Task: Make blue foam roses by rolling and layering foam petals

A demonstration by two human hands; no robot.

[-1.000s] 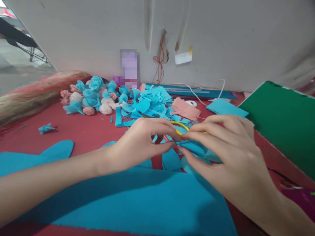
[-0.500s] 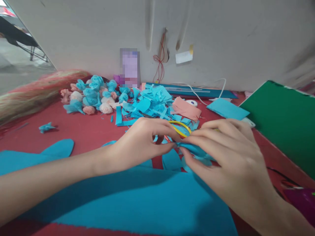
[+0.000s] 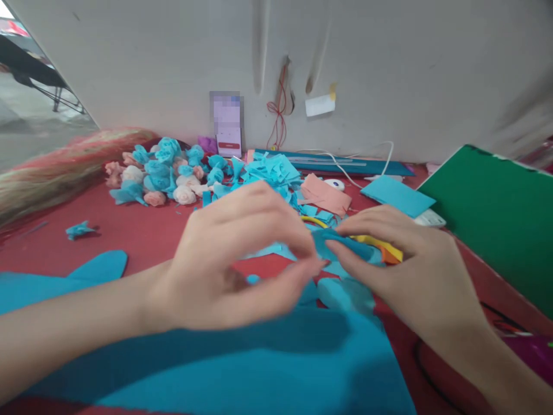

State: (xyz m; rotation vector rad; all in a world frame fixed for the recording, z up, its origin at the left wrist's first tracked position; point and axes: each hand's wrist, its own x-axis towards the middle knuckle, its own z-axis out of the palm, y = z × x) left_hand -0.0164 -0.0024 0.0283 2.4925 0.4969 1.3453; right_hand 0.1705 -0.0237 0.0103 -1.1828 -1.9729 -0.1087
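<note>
The right hand (image 3: 401, 271) pinches a small blue foam petal (image 3: 345, 248) between thumb and forefinger, its fingers curled close with only the petal's thickness between them, and the piece sits just above the red worktop (image 3: 147, 230), between the two hands. The left hand (image 3: 233, 259) is half closed, thumb and fingertips drawn toward each other at the petal's near edge; blur hides whether they actually grip it, though they seem to touch it. Just beyond the right hand's fingertips lie the yellow and orange handles of a pair of scissors (image 3: 380, 245), partly hidden behind the petal. Below both wrists spreads a large blue foam sheet (image 3: 259, 369), with cut petal shapes (image 3: 345, 291) lying directly under the right hand's fingers. Farther out, past the left hand's knuckles, sit a heap of blue foam scraps (image 3: 270, 173) and a cluster of finished blue and pink foam roses (image 3: 159, 173); off beyond the right hand leans a green sheet (image 3: 496, 213). The petal looks very light, thin and soft, so it probably bends and creases under little pressure and may tear at a narrow tip. A light pinch at its broader base, with the other hand steadying the free edge, seems the safest hold; squeezing hard would likely leave a dent.
</note>
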